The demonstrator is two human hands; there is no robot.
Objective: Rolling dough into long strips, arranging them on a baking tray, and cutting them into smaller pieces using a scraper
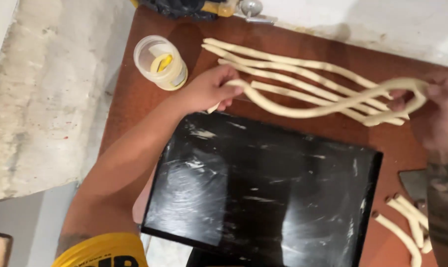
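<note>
The left hand (pixel 209 89) is pinching the two loose ends of a long dough rope (pixel 327 104), with the fingers closed tight on them. The right hand (pixel 441 111) is holding the other end, where the rope is bending back in a loop, and its fingers are hooking through that loop. The rope is hanging in the air between both hands, pulled long, and its two strands are crossing each other in the middle, so it looks like it is being twisted. Holding both ends up like this is keeping the soft dough from sticking to the brown table (pixel 149 99). Under the rope, more dough ropes (pixel 283 66) are lying side by side on the table. A black tray (pixel 263 188) is sitting just in front of the hands, shiny and smeared with white streaks, with no dough on it. A small clear cup (pixel 159 62) is standing near the left hand, and something yellow is sitting inside it. A few short dough pieces (pixel 404 225) are lying by the right arm, beside the tray's far edge.
</note>
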